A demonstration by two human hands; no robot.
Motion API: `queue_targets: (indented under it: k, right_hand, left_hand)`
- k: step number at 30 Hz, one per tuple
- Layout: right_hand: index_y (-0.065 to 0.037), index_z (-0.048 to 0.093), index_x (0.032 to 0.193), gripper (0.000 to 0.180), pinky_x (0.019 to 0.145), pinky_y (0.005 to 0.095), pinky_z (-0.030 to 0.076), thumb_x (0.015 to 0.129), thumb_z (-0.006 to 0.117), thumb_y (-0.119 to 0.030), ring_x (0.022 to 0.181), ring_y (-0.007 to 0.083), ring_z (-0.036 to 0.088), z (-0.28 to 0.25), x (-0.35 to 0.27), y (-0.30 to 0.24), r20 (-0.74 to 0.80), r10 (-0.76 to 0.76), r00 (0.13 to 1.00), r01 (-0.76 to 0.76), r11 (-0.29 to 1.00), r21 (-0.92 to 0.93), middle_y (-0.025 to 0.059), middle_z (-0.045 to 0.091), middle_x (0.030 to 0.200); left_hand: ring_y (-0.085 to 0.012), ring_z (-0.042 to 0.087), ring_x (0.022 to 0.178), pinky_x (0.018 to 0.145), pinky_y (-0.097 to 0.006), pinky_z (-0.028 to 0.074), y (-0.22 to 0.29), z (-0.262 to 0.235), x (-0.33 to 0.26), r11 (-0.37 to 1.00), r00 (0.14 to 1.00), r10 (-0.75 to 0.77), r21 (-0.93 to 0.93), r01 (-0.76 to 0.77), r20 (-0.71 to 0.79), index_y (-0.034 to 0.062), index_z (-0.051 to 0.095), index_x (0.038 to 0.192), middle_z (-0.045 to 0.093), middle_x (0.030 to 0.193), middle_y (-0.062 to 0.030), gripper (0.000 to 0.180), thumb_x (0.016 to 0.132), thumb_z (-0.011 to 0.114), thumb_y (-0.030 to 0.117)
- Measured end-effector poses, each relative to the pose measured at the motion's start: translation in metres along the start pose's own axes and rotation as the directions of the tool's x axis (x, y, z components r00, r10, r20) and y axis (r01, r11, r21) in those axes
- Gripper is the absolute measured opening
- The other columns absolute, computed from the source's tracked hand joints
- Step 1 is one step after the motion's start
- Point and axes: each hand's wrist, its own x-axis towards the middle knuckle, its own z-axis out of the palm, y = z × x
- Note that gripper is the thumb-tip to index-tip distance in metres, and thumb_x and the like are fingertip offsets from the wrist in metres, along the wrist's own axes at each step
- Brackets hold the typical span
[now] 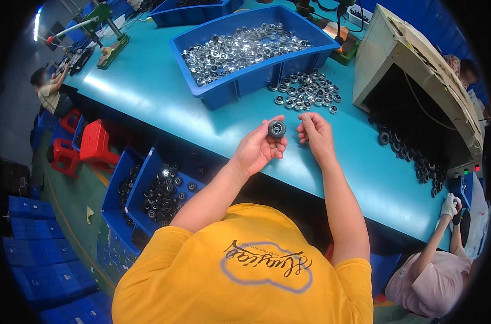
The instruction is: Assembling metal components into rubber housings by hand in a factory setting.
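My left hand [257, 148] holds a small toy wheel [276, 129] with a black tyre and a silver spoked hub, its face turned up. The thumb and fingers grip it round the edge, above the front edge of the table. Just to the right, my right hand [316, 136] is apart from the wheel, its fingers curled in toward the thumb. Whatever it may hold is hidden. Beyond both hands lies a loose pile of shiny silver-and-black wheel hubs [306, 92]. Black tyres [384, 139] are heaped on the right, at the mouth of a cream machine housing [388, 59].
A large blue bin [218, 92] of hubs stands on the turquoise table [164, 110]. Blue bins of finished-looking wheels [161, 197] sit below the table's left edge, near red stools [98, 144]. A co-worker's gloved hand [449, 205] is at the far right; another person sits far left.
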Motion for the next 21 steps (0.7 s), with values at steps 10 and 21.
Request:
queue_targets:
  k: [10, 21]
  right_hand:
    - [-0.006, 0.068, 0.110, 0.024, 0.058, 0.0238, 0.049, 0.100, 0.068, -0.028, 0.072, 0.0091, 0.062, 0.003, -0.007, -0.008, 0.031, 0.008, 0.999, -0.007, 1.000, -0.005, 0.0023, 0.068, 0.086]
    - [-0.005, 0.056, 0.135, 0.050, 0.068, 0.0267, 0.052, 0.091, 0.077, -0.013, 0.083, 0.0111, 0.063, 0.018, -0.026, -0.021, 0.321, -0.040, 0.946, -0.018, 0.984, 0.177, 0.0017, 0.066, 0.099]
  left_hand:
    - [-0.0187, 0.065, 0.079, 0.070, -0.033, 0.058, 0.002, 0.010, -0.011, 0.998, 1.000, 0.020, 0.057, -0.019, -0.017, 0.0054, 0.049, 0.143, 0.067, 0.095, -0.0127, 0.047, 0.112, 0.036, 0.039]
    - [-0.0073, 0.057, 0.063, 0.049, -0.021, 0.046, -0.003, 0.029, -0.012, 0.898, 0.982, 0.132, 0.435, -0.061, -0.135, 0.0044, 0.060, 0.127, 0.065, 0.083, -0.0077, 0.037, 0.111, 0.043, 0.034]
